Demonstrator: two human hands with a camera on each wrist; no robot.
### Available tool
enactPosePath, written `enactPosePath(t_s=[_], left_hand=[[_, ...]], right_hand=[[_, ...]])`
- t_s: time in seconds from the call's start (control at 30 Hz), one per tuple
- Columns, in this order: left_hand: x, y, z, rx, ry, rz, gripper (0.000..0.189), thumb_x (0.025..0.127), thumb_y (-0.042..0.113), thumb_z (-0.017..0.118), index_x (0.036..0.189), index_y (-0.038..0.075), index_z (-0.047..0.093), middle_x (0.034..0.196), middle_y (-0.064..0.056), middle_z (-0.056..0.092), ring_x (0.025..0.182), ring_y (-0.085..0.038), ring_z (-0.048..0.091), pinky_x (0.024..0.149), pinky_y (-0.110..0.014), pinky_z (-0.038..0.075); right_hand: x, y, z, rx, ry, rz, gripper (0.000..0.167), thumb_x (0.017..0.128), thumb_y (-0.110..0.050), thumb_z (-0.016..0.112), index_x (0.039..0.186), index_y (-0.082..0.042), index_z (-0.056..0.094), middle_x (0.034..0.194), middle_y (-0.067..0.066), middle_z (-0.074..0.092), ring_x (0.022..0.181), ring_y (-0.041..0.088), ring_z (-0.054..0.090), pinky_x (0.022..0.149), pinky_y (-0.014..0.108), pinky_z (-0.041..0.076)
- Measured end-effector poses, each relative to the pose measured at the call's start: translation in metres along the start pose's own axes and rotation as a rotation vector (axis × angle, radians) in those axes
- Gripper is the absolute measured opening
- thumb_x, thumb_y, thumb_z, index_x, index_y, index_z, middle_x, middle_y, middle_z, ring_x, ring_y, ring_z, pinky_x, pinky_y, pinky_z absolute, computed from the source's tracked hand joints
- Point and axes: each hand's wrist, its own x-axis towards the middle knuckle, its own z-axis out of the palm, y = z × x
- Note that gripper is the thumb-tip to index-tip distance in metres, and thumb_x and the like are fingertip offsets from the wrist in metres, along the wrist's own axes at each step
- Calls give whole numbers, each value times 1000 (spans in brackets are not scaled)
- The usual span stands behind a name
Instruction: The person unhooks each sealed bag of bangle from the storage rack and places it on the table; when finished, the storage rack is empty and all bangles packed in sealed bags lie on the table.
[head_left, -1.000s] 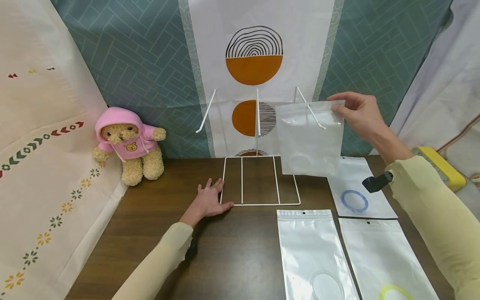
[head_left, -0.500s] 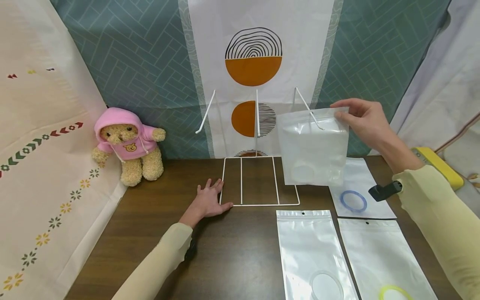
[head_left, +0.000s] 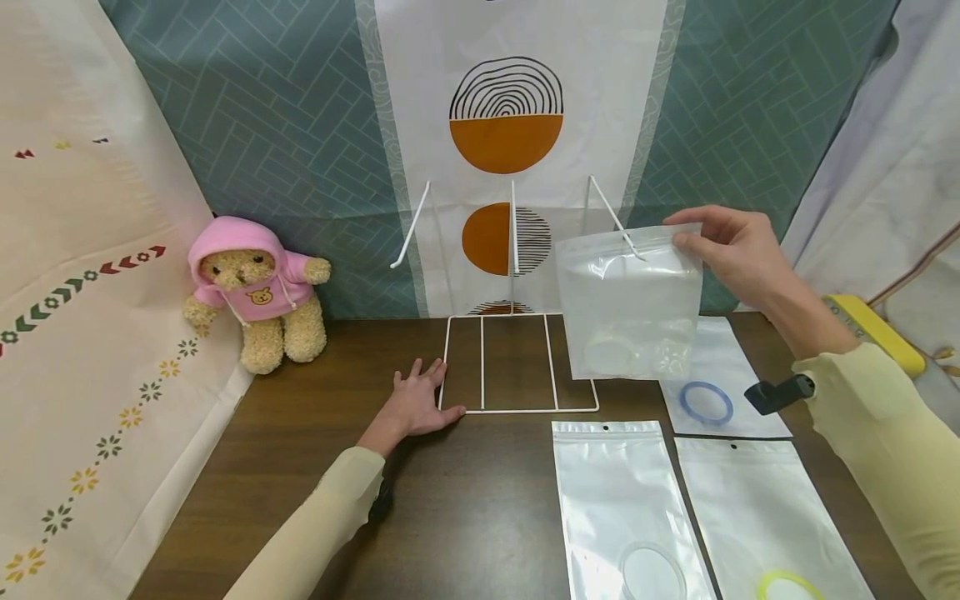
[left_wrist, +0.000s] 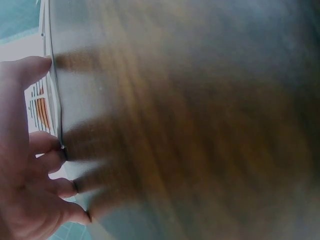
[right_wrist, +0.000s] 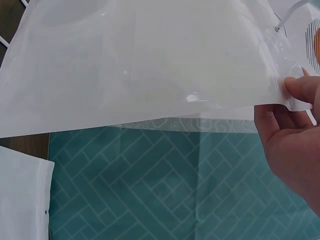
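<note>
In the head view, my right hand [head_left: 738, 254] pinches the top right corner of a translucent zip bag [head_left: 630, 312] between thumb and fingers. The bag hangs at the right hook [head_left: 609, 208] of a white wire rack [head_left: 517, 410], and the hook's tip shows in front of it near the top. A faint ring shape shows low in the bag. With fingers spread, my left hand [head_left: 416, 400] rests at the left front corner of the rack's base. In the right wrist view the bag [right_wrist: 150, 65] spreads wide beside the thumb.
Three white zip bags lie at the right: one with a blue ring [head_left: 707, 403], one with a clear ring [head_left: 652, 572], one with a yellow ring [head_left: 787, 579]. A teddy bear [head_left: 258, 292] in a pink hoodie sits back left. A yellow device [head_left: 873, 333] stands far right.
My right hand has come down and slightly to the right with the bag, which hangs lower than before. My left hand has stayed at the rack's base.
</note>
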Motion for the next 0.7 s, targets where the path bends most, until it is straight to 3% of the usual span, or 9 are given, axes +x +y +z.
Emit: enactPosePath(t_s=[0.37,0.7], left_hand=[[0,0,0,4,-25,1,93,90,61,58,155,1,33,160,-14,31,147,-44,20,106,-72,20],[0,0,0,-1,-22,5,93,90,61,58,155,1,33,160,-15,31,146,-44,20,106,-72,20]], right_hand=[[-5,0,-2,63,0,-63,23,96,-14,69,118,-17,75,79,-3,67,74,12,60,61,20,48],[-12,-1,-2,72,8,-66,23,95,-12,69,116,-17,76,78,-3,67,75,12,60,62,20,50]])
